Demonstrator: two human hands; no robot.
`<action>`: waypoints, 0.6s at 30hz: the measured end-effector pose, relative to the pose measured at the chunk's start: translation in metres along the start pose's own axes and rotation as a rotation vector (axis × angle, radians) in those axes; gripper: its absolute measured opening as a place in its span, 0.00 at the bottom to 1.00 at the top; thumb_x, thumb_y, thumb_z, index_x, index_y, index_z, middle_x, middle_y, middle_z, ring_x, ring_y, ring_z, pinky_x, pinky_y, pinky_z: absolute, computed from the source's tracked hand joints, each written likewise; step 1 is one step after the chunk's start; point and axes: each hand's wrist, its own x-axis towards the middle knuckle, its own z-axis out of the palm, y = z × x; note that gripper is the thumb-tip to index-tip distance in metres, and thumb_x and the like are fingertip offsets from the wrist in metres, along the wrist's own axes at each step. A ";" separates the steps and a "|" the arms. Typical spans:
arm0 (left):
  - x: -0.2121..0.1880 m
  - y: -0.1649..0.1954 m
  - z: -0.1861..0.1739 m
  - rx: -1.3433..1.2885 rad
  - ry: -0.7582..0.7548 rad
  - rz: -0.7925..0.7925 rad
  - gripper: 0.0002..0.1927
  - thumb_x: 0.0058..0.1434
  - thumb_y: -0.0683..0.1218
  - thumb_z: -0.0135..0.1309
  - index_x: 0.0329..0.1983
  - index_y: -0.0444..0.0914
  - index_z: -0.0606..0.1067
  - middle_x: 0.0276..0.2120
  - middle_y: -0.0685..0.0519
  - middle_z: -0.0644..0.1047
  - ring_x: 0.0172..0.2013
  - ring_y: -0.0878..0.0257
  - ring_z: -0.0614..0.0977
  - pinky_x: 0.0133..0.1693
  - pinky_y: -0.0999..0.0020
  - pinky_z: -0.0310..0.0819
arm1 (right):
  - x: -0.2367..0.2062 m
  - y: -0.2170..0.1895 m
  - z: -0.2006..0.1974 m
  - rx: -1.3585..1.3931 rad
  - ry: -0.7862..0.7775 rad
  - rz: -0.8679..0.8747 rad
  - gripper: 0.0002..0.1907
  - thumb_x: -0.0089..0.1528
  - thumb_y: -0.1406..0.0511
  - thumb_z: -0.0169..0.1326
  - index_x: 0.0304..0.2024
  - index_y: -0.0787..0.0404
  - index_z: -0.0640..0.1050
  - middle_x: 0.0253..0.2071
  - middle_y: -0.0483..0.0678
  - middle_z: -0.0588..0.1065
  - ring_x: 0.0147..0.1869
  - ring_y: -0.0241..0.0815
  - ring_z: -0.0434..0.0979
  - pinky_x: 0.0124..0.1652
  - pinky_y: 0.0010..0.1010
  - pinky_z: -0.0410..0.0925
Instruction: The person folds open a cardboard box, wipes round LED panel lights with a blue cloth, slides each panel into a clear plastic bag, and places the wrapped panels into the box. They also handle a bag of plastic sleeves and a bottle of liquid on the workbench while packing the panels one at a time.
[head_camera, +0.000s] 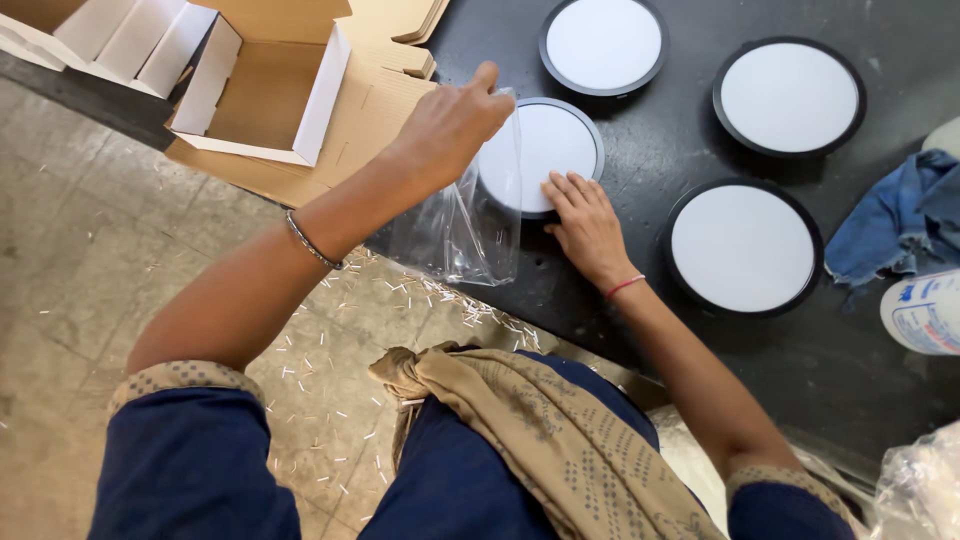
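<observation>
**Round light panel, part-bagged, at near edge of black table**

Right hand (585, 225): fingers together, flat on round panel (545, 150). Left hand (450, 125): pinching clear plastic bag (465, 225) around panel. Beyond: three bare panels (745, 245), open carton (265, 95).

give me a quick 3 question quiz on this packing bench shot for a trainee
1. True or false: the left hand holds a clear plastic bag.
2. How many round panel lights lie on the dark table? A two, B four, C six.
3. What does the right hand rest on?

Key: 1 true. 2 B. 3 the nearest round light, at its lower edge.
</observation>
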 end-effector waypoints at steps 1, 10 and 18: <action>0.002 0.004 -0.002 -0.027 0.036 0.009 0.08 0.55 0.32 0.58 0.36 0.31 0.72 0.41 0.40 0.73 0.30 0.46 0.82 0.31 0.54 0.76 | 0.001 0.006 0.001 -0.083 -0.007 -0.051 0.28 0.54 0.69 0.59 0.58 0.63 0.76 0.62 0.53 0.74 0.66 0.55 0.73 0.63 0.46 0.64; 0.005 0.024 -0.015 0.067 -0.080 -0.093 0.22 0.51 0.32 0.57 0.51 0.33 0.70 0.40 0.42 0.74 0.32 0.45 0.82 0.31 0.54 0.77 | 0.005 0.031 -0.032 0.053 0.112 -0.071 0.22 0.61 0.75 0.51 0.59 0.63 0.78 0.52 0.54 0.80 0.49 0.54 0.81 0.47 0.43 0.73; 0.026 0.032 0.027 0.094 -0.249 -0.146 0.11 0.58 0.35 0.55 0.43 0.39 0.77 0.46 0.50 0.76 0.41 0.49 0.83 0.40 0.55 0.78 | -0.024 0.104 -0.118 0.576 0.519 0.514 0.10 0.77 0.67 0.53 0.51 0.71 0.81 0.42 0.50 0.80 0.43 0.39 0.76 0.43 0.31 0.68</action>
